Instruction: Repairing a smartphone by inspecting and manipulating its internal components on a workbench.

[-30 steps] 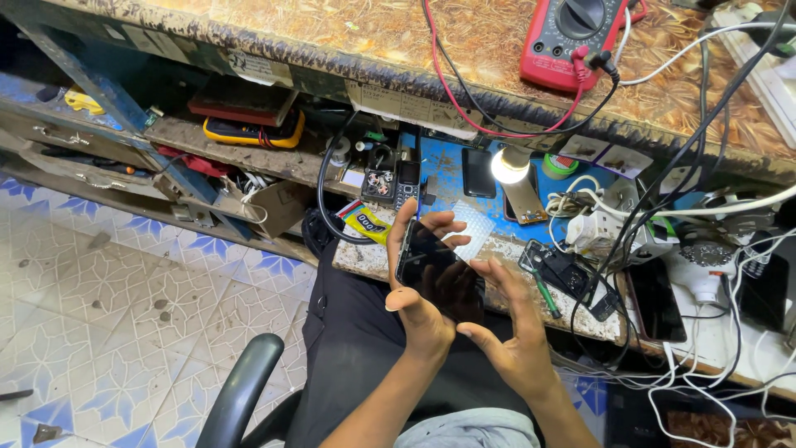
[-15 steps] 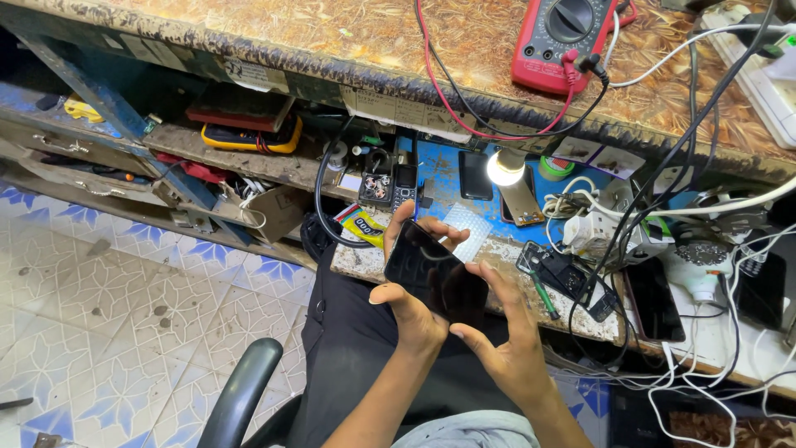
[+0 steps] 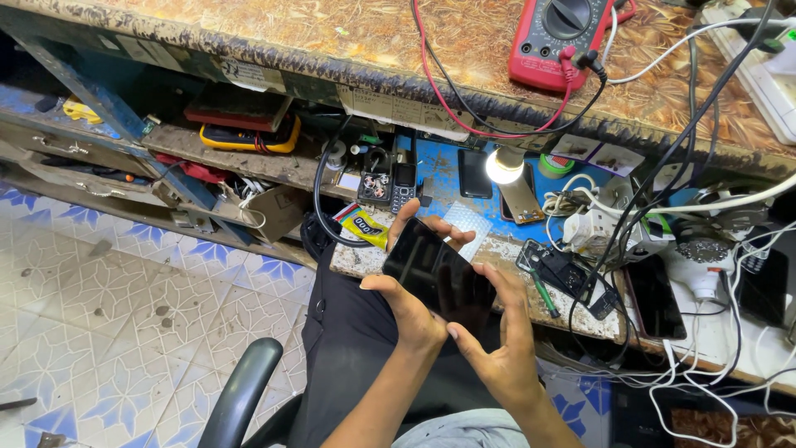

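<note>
A black smartphone (image 3: 435,278) with a dark glossy screen is held tilted over my lap, in front of the workbench. My left hand (image 3: 408,309) grips it from below and along its left edge, with fingers curled over the far end. My right hand (image 3: 502,348) supports the lower right corner, its thumb and fingers pressed against the phone's edge.
A lit bulb (image 3: 504,164) shines over the blue work surface (image 3: 439,170) strewn with small phones, an opened phone frame (image 3: 568,278) and a yellow glue tube (image 3: 365,226). A red multimeter (image 3: 557,37) sits on the upper shelf. Cables hang at right. A black chair arm (image 3: 240,398) is below left.
Both hands and the phone have shifted slightly lower and to the right in view; the right hand has slid up along the phone's right edge.
</note>
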